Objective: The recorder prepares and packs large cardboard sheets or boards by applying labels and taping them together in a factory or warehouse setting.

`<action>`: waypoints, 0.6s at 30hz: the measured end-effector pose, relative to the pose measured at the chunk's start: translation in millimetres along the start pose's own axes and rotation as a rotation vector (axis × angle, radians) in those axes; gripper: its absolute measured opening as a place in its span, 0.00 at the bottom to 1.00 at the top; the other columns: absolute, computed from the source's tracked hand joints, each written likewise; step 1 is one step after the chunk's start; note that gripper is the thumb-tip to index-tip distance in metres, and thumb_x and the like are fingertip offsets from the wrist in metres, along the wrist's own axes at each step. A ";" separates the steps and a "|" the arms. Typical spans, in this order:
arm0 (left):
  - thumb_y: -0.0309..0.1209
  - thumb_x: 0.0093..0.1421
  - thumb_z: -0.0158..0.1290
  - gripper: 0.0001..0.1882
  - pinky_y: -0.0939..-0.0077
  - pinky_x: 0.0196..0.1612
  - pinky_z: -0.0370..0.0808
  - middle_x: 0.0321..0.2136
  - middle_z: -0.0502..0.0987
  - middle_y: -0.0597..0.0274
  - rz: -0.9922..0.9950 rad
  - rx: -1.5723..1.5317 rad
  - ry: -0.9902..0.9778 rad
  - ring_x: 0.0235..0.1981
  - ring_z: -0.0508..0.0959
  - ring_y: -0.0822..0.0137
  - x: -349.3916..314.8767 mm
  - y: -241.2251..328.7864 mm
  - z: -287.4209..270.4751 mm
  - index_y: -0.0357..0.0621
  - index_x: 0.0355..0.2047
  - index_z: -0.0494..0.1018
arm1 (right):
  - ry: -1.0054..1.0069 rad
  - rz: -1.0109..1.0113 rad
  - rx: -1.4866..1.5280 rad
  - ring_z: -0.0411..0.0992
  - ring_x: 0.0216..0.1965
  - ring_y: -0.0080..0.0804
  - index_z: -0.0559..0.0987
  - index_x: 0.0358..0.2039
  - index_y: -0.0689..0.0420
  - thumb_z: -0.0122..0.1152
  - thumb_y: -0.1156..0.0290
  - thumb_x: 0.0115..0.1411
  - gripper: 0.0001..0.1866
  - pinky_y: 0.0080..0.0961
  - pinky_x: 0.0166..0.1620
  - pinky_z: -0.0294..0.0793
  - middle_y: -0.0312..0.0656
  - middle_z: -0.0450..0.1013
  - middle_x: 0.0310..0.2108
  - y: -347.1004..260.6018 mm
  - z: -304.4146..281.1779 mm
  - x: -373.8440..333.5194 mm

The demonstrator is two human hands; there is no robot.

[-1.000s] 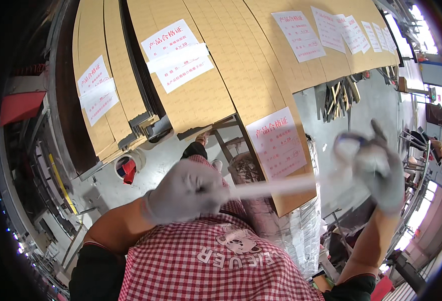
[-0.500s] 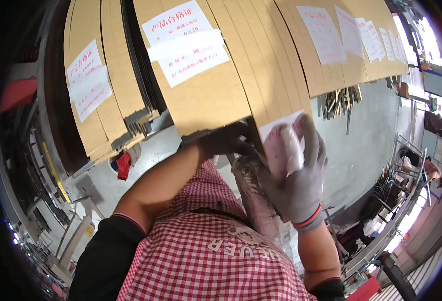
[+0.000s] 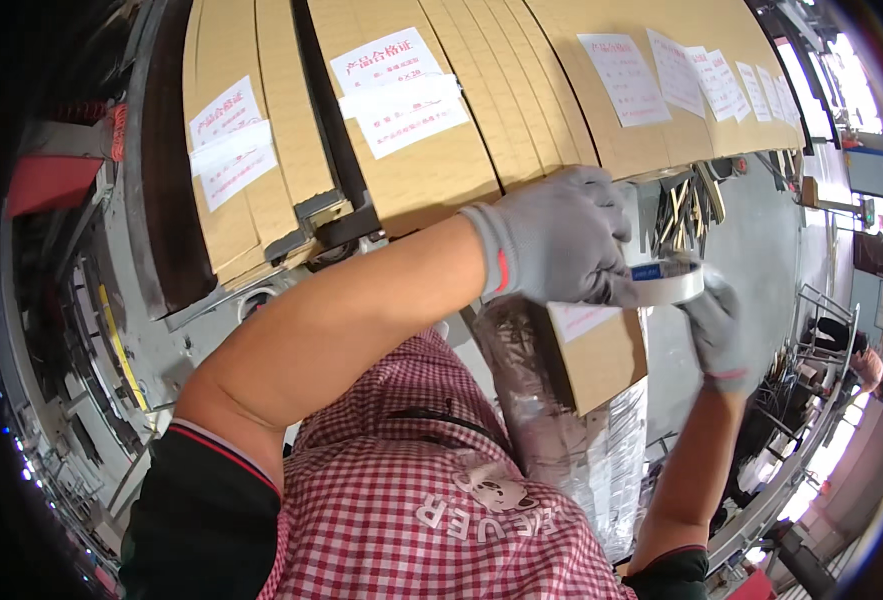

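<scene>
A roll of whitish tape (image 3: 673,290) with a blue printed core is held between my two gloved hands. My left hand (image 3: 561,240), in a grey glove, reaches across with curled fingers and grips the tape at its left side. My right hand (image 3: 718,325), slightly blurred, closes on the roll's right side. Just below them is the end of a brown cardboard carton (image 3: 601,365), with a white label (image 3: 579,318) partly hidden by my left hand. Long cardboard cartons (image 3: 531,120) lie side by side beyond my hands, several bearing white labels with red print (image 3: 623,80).
A plastic-wrapped bundle (image 3: 516,350) stands against my checked apron, near the carton end. Dark strips (image 3: 686,210) stick out under the cartons at right. A dark metal frame (image 3: 156,170) borders the cartons at left. Another person (image 3: 866,370) is far right near metal racks.
My left hand has come up from beneath the cartons to the tape roll. My right hand has carried the roll right, away from the carton's label. The cartons appear shifted in view.
</scene>
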State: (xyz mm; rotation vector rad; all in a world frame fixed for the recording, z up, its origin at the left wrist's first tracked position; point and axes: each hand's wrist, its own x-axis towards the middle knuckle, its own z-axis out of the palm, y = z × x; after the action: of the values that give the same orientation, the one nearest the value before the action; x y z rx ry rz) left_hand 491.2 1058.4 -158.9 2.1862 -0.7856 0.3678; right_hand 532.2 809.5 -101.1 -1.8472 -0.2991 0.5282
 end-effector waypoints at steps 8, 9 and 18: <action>0.46 0.51 0.54 0.26 0.56 0.61 0.54 0.48 0.68 0.57 0.011 0.098 -0.136 0.53 0.66 0.57 -8.8 10.0 -21.1 0.53 0.49 0.71 | -0.462 -0.173 -1.339 0.74 0.29 0.44 0.79 0.23 0.52 0.58 0.61 0.52 0.09 0.37 0.47 0.67 0.42 0.75 0.23 -2.6 42.0 62.9; 0.46 0.51 0.54 0.26 0.56 0.61 0.54 0.48 0.68 0.57 0.037 0.083 -0.129 0.53 0.66 0.57 -0.8 11.0 -17.0 0.53 0.49 0.71 | -0.511 -0.051 -1.523 0.74 0.29 0.44 0.79 0.24 0.52 0.56 0.61 0.53 0.10 0.37 0.41 0.69 0.44 0.75 0.24 29.4 37.7 73.6; 0.36 0.53 0.53 0.13 0.61 0.31 0.72 0.23 0.73 0.55 -0.034 -0.177 -0.218 0.24 0.74 0.56 -8.5 142.9 33.5 0.36 0.24 0.72 | -0.255 -0.361 -0.932 0.72 0.24 0.36 0.79 0.32 0.52 0.52 0.74 0.54 0.08 0.35 0.48 0.64 0.39 0.72 0.18 -56.9 18.3 -2.1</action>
State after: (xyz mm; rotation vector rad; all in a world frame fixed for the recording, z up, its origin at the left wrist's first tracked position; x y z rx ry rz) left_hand 393.6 963.4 -103.7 2.0907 -0.8631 0.0405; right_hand 524.3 842.6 -52.0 -2.5216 -1.1821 0.3915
